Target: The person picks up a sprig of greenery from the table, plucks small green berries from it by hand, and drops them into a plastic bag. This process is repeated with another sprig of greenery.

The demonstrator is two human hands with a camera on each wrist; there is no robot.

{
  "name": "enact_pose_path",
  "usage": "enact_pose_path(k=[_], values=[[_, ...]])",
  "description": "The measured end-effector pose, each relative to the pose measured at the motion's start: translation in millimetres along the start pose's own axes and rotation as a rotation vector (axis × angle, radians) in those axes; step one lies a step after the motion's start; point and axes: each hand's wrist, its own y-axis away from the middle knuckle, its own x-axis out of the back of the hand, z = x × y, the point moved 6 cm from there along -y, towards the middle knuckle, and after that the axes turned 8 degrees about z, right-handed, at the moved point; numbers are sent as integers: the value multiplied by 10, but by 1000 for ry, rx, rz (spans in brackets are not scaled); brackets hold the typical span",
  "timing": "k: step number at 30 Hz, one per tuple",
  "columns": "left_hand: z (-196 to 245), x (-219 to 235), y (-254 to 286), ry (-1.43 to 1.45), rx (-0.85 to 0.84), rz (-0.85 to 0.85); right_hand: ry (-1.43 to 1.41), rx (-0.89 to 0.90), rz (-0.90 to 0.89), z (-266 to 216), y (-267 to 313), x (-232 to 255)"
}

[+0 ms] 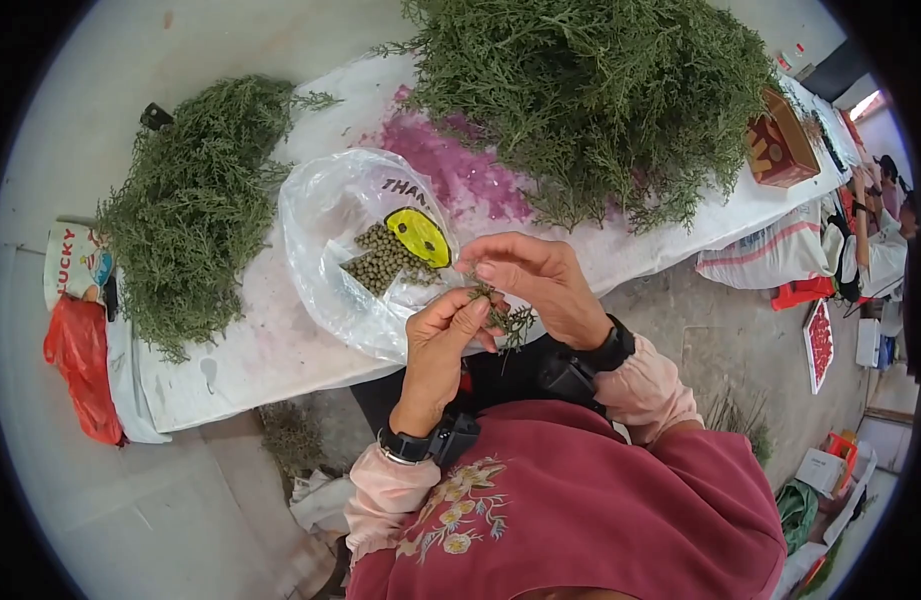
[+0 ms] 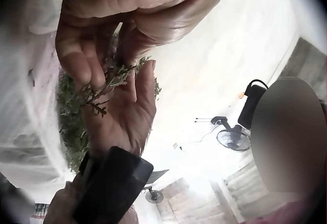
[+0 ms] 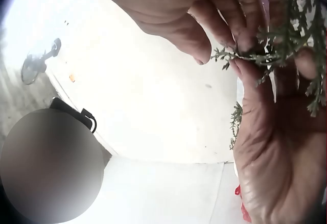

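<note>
My left hand [image 1: 440,345] pinches a small green conifer sprig [image 1: 510,322] between thumb and fingers, seen also as a scaly-leaved twig [image 3: 288,55] in the right wrist view. My right hand [image 1: 545,285] is close over the sprig's tip, its thumb apart from its loosely bent fingers [image 3: 232,17]. From the left wrist, the sprig [image 2: 110,86] crosses in front of the right palm. Beside both hands, a clear plastic bag [image 1: 315,215] with a yellow smiley print lies spread on the table, holding a heap of small round green-brown berries [image 1: 380,258].
A big pile of conifer branches [image 1: 590,90] covers the table's far right part, and a smaller pile [image 1: 195,200] lies at left. A cardboard box [image 1: 783,140] stands at the right end. A red bag [image 1: 85,370] hangs off the white table's [image 1: 205,385] left edge.
</note>
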Motion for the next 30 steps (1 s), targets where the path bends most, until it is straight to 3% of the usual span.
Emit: enact_pose_path(k=[7,10,15,18,19,22,25,30], values=[[-62,93,61,2,26,26,94,58,16,114,11,-31],[-74,160,50,-101,-70,15,133,80,17,166,22,-32],[-5,326,38,-281,-8,60,107,124,23,187,26,14],[331,522,-49,-788,-594,295,64,106,12,218,12,63],[325,526,-80,-793,-590,296,61,86,-7,230,-1,71],[312,443,-154,-1227,-644,315,95,60,-28,287,-12,56],[323,375,-167,-1302,-694,327,174,50,-37,384,-47,9],[313,314,-186,-1403,-740,322,239,212,-31,503,-80,-58]])
